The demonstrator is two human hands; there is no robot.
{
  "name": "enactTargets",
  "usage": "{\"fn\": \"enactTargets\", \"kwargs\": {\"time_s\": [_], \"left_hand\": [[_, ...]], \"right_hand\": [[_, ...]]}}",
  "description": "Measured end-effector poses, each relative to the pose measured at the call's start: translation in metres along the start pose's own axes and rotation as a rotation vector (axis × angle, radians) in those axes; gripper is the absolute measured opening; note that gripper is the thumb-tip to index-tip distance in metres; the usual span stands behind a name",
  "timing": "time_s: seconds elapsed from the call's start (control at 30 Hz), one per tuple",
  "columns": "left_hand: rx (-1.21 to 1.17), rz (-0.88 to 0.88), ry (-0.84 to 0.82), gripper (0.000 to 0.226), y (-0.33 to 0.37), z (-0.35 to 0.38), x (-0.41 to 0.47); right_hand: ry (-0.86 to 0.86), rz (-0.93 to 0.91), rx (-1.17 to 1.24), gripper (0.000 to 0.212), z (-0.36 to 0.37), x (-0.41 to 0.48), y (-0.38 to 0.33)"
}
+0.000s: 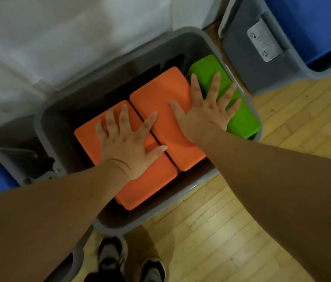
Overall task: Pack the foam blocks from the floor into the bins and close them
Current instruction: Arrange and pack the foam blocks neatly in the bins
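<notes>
While in one bin (47,127), three blocks (160,88)

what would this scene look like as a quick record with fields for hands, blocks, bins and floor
left hand: open, fingers spread, flat on the left orange block
right hand: open, palm on the right orange block, fingers reaching onto the green block
middle bin: grey, no lid on it, three blocks side by side on top
right bin: grey, blue contents
left bin: grey, blue contents
floor: wood planks
</notes>
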State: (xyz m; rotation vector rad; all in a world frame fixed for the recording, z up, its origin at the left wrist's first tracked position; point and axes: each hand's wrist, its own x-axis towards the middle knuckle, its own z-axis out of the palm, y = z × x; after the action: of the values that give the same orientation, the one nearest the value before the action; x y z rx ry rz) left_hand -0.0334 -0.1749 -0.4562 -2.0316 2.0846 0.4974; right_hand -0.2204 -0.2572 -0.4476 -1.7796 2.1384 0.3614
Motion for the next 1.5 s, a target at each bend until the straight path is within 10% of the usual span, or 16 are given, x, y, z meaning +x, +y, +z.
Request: {"fn": "enactTargets", "kwargs": {"time_s": [0.73, 0.93, 1.13, 1.5], "left_hand": [[-0.1, -0.38, -0.413, 0.102, 0.054, -0.045, -0.004], [-0.833, -0.623, -0.186, 0.089, 0.09, -0.09, 0.007], [-1.378, -0.582, 0.189, 0.092, 0.098, -0.163, 0.021], [-0.785, -0.811, 0.049, 0.109, 0.011, -0.109, -0.083]], "right_hand": [[-0.035, -0.436, 0.015, 0.069, -0.054, 0.049, 0.078], [0.108, -0.608, 0.426, 0.066, -0.162, 0.058, 0.087], [-0.13, -0.469, 0.869, 0.066, -0.188, 0.044, 0.06], [-0.826, -0.597, 0.691, 0.07, -0.062, -0.031, -0.027]]}}
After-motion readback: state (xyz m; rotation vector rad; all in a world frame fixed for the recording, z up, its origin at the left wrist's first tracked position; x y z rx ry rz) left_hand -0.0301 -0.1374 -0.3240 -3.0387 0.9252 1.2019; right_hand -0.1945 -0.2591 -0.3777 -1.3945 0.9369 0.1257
